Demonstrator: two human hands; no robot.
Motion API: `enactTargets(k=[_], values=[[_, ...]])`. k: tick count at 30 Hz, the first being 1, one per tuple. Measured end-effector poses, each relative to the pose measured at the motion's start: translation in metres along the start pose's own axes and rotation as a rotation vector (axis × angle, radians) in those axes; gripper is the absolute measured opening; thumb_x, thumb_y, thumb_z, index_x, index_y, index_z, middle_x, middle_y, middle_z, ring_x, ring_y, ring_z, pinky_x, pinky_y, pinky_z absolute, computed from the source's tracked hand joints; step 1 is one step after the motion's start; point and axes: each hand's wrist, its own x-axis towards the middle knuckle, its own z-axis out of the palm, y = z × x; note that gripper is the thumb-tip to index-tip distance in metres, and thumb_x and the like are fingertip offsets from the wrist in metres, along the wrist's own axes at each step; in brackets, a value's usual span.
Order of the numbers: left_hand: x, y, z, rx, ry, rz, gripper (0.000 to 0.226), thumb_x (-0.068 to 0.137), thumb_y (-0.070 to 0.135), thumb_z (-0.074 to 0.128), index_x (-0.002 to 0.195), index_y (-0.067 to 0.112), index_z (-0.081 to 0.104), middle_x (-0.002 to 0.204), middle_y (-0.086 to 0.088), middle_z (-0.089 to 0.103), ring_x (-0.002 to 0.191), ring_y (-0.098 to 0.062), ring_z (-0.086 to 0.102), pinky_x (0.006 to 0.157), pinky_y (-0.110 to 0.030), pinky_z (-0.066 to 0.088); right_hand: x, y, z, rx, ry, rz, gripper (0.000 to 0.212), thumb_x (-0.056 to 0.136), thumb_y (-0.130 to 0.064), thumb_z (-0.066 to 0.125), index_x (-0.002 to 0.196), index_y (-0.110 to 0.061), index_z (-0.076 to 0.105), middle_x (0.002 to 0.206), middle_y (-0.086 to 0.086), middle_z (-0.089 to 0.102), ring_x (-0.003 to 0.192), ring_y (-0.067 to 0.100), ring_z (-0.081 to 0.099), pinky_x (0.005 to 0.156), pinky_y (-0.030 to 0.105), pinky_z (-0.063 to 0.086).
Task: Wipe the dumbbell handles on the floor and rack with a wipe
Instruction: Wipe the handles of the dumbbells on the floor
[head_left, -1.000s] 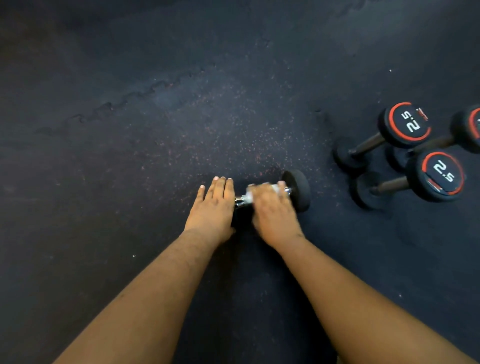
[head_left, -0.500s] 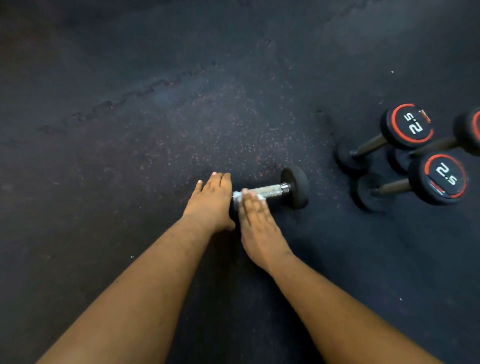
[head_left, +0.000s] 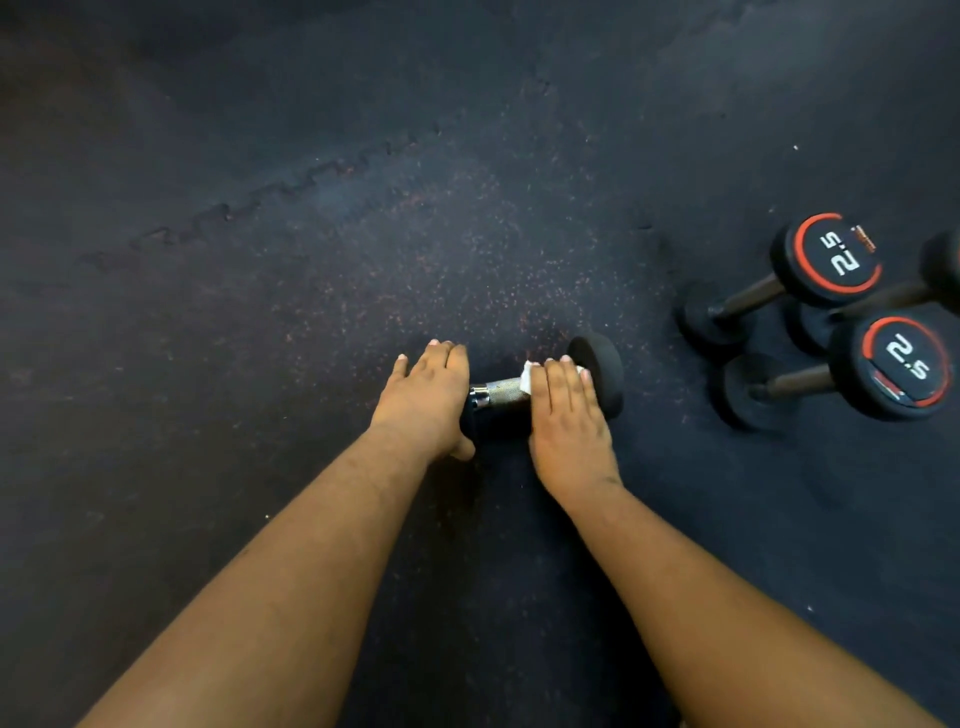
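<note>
Dumbbell handle (head_left: 500, 391): it lies on the floor, straight in front of you, between your 2 hands; the metal part is knurled and shiny, and only the left half shows.
Your right hand (head_left: 569, 410): it lies flat over the right part of the handle, with fingers straight and close together, pressing the wipe down on the metal.
Wipe (head_left: 528, 376): white, under your right fingers; a small corner shows at the left of the hand and another small piece at the fingertips.
Your left hand (head_left: 425, 404): it is open and flat, fingers straight, and it rests on the left head of the dumbbell, which is almost all hidden under it.
Right head (head_left: 602, 371): black and round, just beside your right fingertips.
Floor (head_left: 311, 291): dark rubber mat with small red specks; a toothed seam runs across it, far from your hands.
Other dumbbells (head_left: 831, 312): at your right, well apart from your hands, about 3 lie close together; 2 heads with a red ring show "2.5".
</note>
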Motion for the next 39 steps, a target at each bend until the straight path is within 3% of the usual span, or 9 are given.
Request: enactTargets(k=[4,7,9,13,20,24,30,34,39], values=[[-0.004,0.003,0.005,0.036,0.029,-0.003,0.13,0.065,0.038,0.09,0.159,0.009,0.005,0.169,-0.01,0.01,0.157,-0.022,0.002,0.127,-0.051,0.01,0.031,-0.023,-0.019,0.09,-0.096,-0.195,0.055,0.08,-0.033,0.067,0.127,-0.01,0.052,0.121,0.01,0.057,0.119,0.031,0.052,0.121,0.046,0.025],[-0.007,0.003,0.008,0.032,0.042,0.006,0.129,0.067,0.036,0.09,0.16,0.008,0.005,0.168,-0.01,0.01,0.157,-0.023,0.002,0.127,-0.052,0.01,0.054,-0.016,-0.035,0.172,-0.221,-0.372,0.039,0.086,-0.03,0.066,0.12,-0.014,0.057,0.116,0.006,0.061,0.109,0.027,0.059,0.104,0.04,0.042],[-0.009,0.003,0.009,0.028,0.057,0.01,0.129,0.067,0.038,0.09,0.16,0.008,0.005,0.168,-0.01,0.011,0.157,-0.023,0.003,0.127,-0.051,0.011,0.05,0.0,-0.034,0.157,-0.23,-0.352,0.036,0.091,-0.03,0.062,0.123,-0.017,0.057,0.117,0.004,0.061,0.11,0.026,0.059,0.102,0.042,0.044],[-0.01,0.002,0.013,0.022,0.084,0.019,0.131,0.066,0.038,0.091,0.16,0.009,0.005,0.168,-0.01,0.011,0.157,-0.023,0.003,0.127,-0.049,0.01,0.013,0.0,-0.018,0.051,-0.039,-0.116,0.048,0.091,-0.011,0.044,0.139,-0.009,0.046,0.129,0.011,0.053,0.126,0.032,0.05,0.12,0.051,0.028],[-0.012,0.004,0.016,-0.06,0.141,0.04,0.128,0.065,0.036,0.092,0.159,0.008,0.01,0.166,-0.01,0.018,0.157,-0.023,0.009,0.128,-0.042,0.009,0.012,-0.022,-0.01,0.127,0.047,-0.344,0.059,0.09,-0.012,0.029,0.145,-0.003,0.048,0.147,0.014,0.053,0.138,0.03,0.048,0.12,0.047,0.032],[-0.019,0.002,0.013,-0.172,0.145,0.038,0.124,0.063,0.032,0.091,0.159,0.011,0.015,0.164,-0.007,0.022,0.154,-0.024,0.018,0.127,-0.036,0.008,-0.005,0.009,-0.007,0.181,0.082,-0.207,0.063,0.09,-0.004,0.023,0.15,-0.007,0.045,0.151,0.013,0.049,0.142,0.029,0.044,0.118,0.045,0.034],[-0.024,0.014,-0.023,-0.319,0.157,0.092,0.121,0.055,0.039,0.09,0.156,0.021,0.026,0.159,0.002,0.029,0.148,-0.019,0.025,0.118,-0.034,0.033,-0.009,0.01,-0.026,0.626,0.137,0.002,0.057,0.096,0.007,0.049,0.149,-0.013,0.047,0.156,0.006,0.042,0.148,0.021,0.035,0.122,0.031,0.024],[-0.01,0.051,-0.075,-0.266,0.22,0.257,0.114,0.058,0.04,0.088,0.154,0.023,0.03,0.155,0.003,0.03,0.146,-0.016,0.019,0.112,-0.027,0.028,0.005,0.038,-0.061,0.833,0.267,0.15,0.055,0.095,0.008,0.049,0.144,-0.017,0.055,0.152,-0.004,0.045,0.142,0.009,0.039,0.118,0.018,0.024],[0.026,0.112,-0.114,-0.034,0.321,0.36,0.116,0.056,0.049,0.084,0.155,0.021,0.03,0.15,-0.001,0.035,0.144,-0.022,0.021,0.112,-0.038,0.038,0.011,0.088,-0.077,0.976,0.401,0.458,0.047,0.097,0.004,0.05,0.134,-0.021,0.065,0.142,0.006,0.059,0.134,0.016,0.053,0.103,-0.001,0.024]])
